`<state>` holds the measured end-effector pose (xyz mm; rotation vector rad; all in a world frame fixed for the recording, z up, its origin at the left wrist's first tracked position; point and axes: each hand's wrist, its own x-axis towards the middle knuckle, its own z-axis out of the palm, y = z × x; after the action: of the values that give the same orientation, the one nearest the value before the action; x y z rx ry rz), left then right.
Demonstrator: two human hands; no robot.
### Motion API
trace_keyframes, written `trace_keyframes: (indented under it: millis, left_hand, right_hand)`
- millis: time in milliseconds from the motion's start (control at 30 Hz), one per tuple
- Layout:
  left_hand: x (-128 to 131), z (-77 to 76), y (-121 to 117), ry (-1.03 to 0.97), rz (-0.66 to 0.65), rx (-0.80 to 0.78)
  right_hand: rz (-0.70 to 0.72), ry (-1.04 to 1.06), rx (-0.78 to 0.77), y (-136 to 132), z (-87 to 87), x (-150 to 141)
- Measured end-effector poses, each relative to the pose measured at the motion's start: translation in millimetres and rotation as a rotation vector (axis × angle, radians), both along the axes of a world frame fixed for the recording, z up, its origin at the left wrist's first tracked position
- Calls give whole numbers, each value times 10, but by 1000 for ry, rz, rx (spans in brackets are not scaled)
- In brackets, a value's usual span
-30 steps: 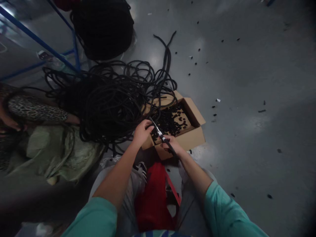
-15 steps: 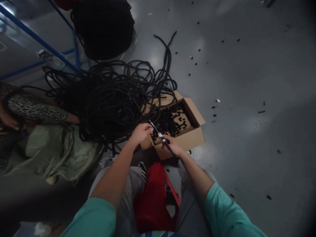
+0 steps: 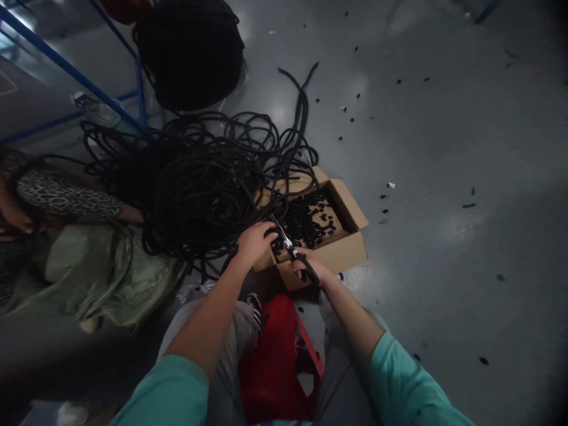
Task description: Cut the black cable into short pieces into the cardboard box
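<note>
My right hand grips a pair of scissors by their black handles, the blades pointing up and left over the near left corner of a cardboard box. Beside the blade tips, my left hand is closed on a black cord, only partly visible at the fingers. Many short black cut pieces lie inside the open box. A large tangle of black cord spreads on the floor left of the box, with some strands draped over its far flap.
Behind the tangle stands a big black coil near a blue metal frame. At left, another person's patterned sleeve or leg shows above a green sack. A red stool is between my legs. Black scraps dot the floor.
The scissor handles have spread and turned slightly in my right hand. My left hand has shifted a little, its fingers now nearer the blades. The whole view has moved slightly.
</note>
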<state>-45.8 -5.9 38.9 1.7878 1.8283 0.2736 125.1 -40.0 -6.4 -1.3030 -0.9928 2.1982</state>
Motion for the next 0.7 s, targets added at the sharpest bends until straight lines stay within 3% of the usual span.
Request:
trace_keyframes:
  millis: [333, 533, 700]
  left_hand:
    - [32, -140, 21, -382, 150, -186]
    - [108, -66, 17, -675, 355, -309]
    - [194, 28, 24, -780, 477, -366]
  right_hand:
    - [-33, 70, 54, 11, -9, 33]
    - [0, 55, 56, 28, -8, 43]
    - [-25, 42, 29, 21, -2, 16]
